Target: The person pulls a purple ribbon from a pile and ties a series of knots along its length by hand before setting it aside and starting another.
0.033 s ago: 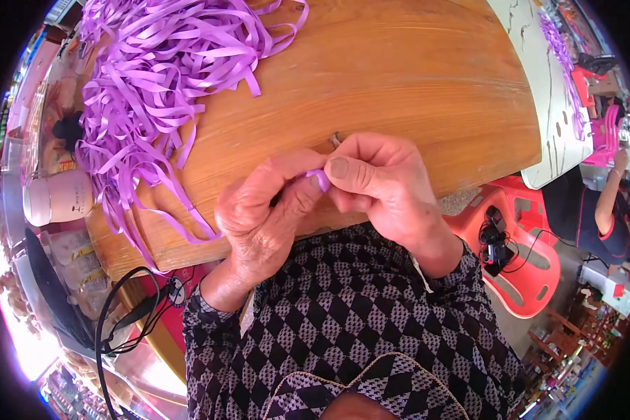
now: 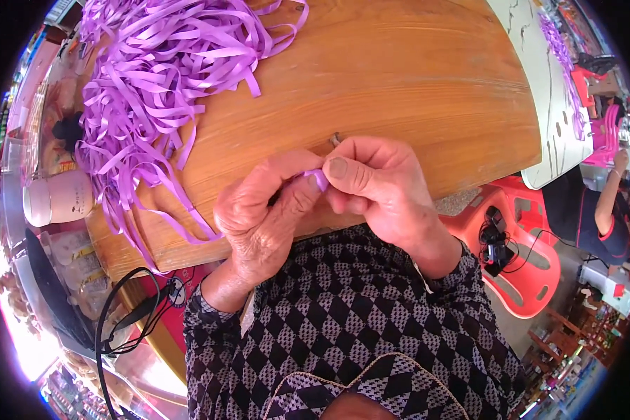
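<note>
Both my hands meet above the near edge of the wooden table [image 2: 399, 84]. Between the fingertips a short piece of purple ribbon [image 2: 318, 176] shows, bent over the left thumb. My left hand [image 2: 266, 213] is closed, its thumb and forefinger pinching the ribbon. My right hand [image 2: 388, 189] is closed too, thumb pressed to the forefinger at the ribbon's other side. Most of that piece is hidden by the fingers. A large tangled heap of purple ribbons [image 2: 168, 63] covers the table's far left, with loose strands trailing to the near edge beside my left hand.
A pale lidded jar [image 2: 59, 198] stands left of the ribbons. Black cables [image 2: 129, 315] hang at the lower left. To the right are a red plastic chair [image 2: 532, 280] with a black device [image 2: 495, 241], a white marbled table [image 2: 560, 119] with more ribbon, and another person's arm [image 2: 609, 192].
My right hand has shifted very slightly left and down. The ribbon stays pinched between both hands.
</note>
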`<action>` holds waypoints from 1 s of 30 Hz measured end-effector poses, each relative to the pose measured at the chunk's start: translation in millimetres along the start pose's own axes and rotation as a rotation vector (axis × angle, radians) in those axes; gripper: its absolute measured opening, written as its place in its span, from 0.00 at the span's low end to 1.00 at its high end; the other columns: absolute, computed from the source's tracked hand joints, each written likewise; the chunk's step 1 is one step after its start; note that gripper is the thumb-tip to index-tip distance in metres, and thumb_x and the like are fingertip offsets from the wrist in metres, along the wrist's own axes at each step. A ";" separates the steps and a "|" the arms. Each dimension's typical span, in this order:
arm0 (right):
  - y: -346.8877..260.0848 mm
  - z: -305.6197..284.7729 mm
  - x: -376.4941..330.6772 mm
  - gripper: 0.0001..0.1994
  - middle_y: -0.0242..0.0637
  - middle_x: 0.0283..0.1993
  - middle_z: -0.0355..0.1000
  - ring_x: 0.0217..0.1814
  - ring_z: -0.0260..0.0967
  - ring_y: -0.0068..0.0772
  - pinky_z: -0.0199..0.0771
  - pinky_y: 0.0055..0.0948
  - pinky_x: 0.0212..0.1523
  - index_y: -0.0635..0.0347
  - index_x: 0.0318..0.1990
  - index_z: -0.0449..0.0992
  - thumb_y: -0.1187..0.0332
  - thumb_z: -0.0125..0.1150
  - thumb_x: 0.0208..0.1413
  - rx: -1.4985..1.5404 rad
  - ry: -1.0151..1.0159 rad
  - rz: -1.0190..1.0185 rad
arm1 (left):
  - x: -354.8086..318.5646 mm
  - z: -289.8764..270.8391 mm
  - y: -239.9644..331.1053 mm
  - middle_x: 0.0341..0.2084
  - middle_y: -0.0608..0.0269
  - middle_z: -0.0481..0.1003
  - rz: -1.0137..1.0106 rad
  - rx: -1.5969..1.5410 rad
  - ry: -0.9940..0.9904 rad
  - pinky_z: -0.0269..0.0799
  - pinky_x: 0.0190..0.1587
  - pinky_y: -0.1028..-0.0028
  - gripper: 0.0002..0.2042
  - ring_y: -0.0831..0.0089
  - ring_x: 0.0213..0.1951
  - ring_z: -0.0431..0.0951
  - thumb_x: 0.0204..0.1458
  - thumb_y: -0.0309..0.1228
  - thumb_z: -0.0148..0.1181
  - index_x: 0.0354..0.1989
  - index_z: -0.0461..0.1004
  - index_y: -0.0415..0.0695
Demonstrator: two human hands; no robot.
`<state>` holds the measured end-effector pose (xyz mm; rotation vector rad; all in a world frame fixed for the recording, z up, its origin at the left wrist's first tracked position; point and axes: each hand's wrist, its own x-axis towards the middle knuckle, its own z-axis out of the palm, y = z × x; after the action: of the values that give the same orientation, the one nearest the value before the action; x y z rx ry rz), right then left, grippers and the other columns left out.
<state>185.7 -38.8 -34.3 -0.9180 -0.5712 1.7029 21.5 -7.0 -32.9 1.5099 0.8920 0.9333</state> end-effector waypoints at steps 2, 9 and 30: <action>4.2 6.0 -1.0 0.06 0.35 0.28 0.71 0.25 0.65 0.18 0.61 0.13 0.24 0.67 0.33 0.72 0.74 0.59 0.51 0.068 -0.028 0.031 | 2.0 3.1 2.9 0.25 0.69 0.73 -0.053 -0.054 0.053 0.65 0.29 0.85 0.06 0.86 0.26 0.68 0.51 0.22 0.56 0.38 0.72 0.37; 9.6 5.2 -3.9 0.06 0.36 0.31 0.72 0.33 0.69 0.20 0.70 0.17 0.36 0.69 0.36 0.71 0.78 0.58 0.51 -0.221 0.068 -0.148 | 7.1 -3.9 12.7 0.20 0.68 0.71 -0.338 -0.420 -0.047 0.60 0.22 0.87 0.05 0.86 0.20 0.65 0.52 0.25 0.54 0.34 0.72 0.36; 14.6 6.1 -2.6 0.06 0.43 0.34 0.72 0.34 0.69 0.30 0.69 0.23 0.34 0.69 0.32 0.73 0.81 0.62 0.45 -0.979 0.242 -0.921 | 10.1 4.0 14.9 0.21 0.64 0.74 -0.489 -0.541 -0.054 0.52 0.17 0.89 0.09 0.90 0.16 0.61 0.53 0.30 0.55 0.37 0.72 0.37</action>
<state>172.7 -45.5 -40.9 -1.2150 -1.4391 0.4127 30.0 -1.2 -17.6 0.8006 0.8316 0.6907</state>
